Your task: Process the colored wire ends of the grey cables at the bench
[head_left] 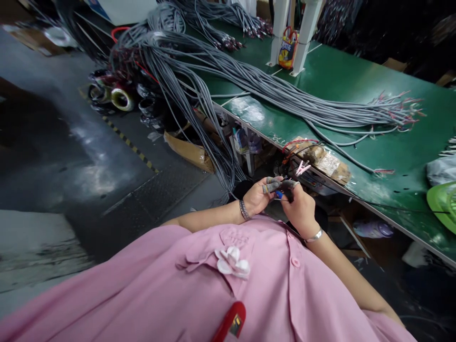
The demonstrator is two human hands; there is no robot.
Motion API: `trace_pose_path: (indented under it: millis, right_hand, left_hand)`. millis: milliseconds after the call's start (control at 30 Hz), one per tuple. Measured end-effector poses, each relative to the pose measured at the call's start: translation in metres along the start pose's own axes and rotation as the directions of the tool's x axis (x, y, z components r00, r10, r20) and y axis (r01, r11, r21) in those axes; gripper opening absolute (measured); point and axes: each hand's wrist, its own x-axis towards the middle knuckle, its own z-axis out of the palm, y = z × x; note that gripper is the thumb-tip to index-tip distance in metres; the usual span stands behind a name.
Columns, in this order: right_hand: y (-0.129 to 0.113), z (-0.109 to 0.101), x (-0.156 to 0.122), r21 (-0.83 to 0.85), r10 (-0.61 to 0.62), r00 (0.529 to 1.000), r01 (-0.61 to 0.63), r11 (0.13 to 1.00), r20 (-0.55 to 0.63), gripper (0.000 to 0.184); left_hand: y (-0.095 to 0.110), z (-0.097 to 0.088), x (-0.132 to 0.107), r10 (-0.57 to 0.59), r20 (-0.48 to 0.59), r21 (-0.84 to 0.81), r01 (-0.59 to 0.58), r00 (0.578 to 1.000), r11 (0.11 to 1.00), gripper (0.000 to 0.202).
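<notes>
Head view: left hand (pixel 257 196) and right hand (pixel 299 206) obscure something blue (pixel 279 194).

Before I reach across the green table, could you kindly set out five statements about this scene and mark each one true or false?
1. The left hand and the right hand are close together. True.
2. Some grey cables lie across the green tabletop. True.
3. The right wrist is bare. False: a silver bracelet is on it.
4. The flower on the pink shirt is dark blue. False: the flower on the shirt is white and pale pink.
5. Some fingers wear grey coverings. True.
</notes>
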Motion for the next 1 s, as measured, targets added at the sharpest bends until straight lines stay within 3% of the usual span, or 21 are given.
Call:
trace_pose_path:
  millis: [100,233,333,433,533,667,800,900,1000]
  right_hand:
    - [0.002,0.002,0.000,0.099,0.047,0.999,-0.046,0.994,-0.006,0.023]
    - [0.006,0.001,-0.003,0.258,-0.017,0.997,0.034,0.965,-0.070,0.021]
    - [0.010,0.000,-0.008,0.265,-0.165,0.983,0.179,0.947,-0.076,0.023]
    - [0.015,-0.002,-0.013,0.216,-0.360,0.933,0.347,0.913,0.023,0.030]
    - [0.020,-0.002,-0.013,0.137,-0.439,0.893,0.424,0.895,0.104,0.027]
    - [0.024,-0.002,-0.011,0.077,-0.381,0.916,0.373,0.924,0.125,0.019]
    - [0.024,-0.008,-0.019,0.184,-0.305,0.946,0.282,0.942,0.111,0.010]
    - [0.020,-0.021,-0.025,0.296,-0.247,0.969,0.232,0.927,0.013,0.012]
    - [0.014,-0.032,-0.022,0.259,-0.118,0.985,0.147,0.955,-0.123,0.017]
  left_hand:
    - [0.000,0.003,-0.003,0.007,-0.002,0.020,-0.007,1.000,1.000,0.018]
    - [-0.002,0.001,-0.001,0.019,-0.041,0.008,-0.018,0.999,1.000,0.014]
    - [0.000,-0.003,0.004,0.021,-0.041,-0.024,-0.022,0.999,0.999,0.011]
    - [0.005,-0.004,0.006,-0.003,-0.067,-0.073,-0.002,0.998,0.997,0.009]
    - [0.011,-0.002,0.005,-0.010,-0.098,-0.102,0.000,0.995,0.995,0.010]
    - [0.013,-0.001,0.004,-0.004,-0.103,-0.118,-0.008,0.995,0.993,0.011]
    - [0.015,-0.003,0.005,0.014,-0.089,-0.125,-0.025,0.996,0.992,0.009]
    - [0.017,-0.003,0.004,0.017,-0.082,-0.110,-0.027,0.996,0.994,0.008]
    - [0.015,-0.001,0.002,0.020,-0.051,-0.101,-0.025,0.999,0.995,0.010]
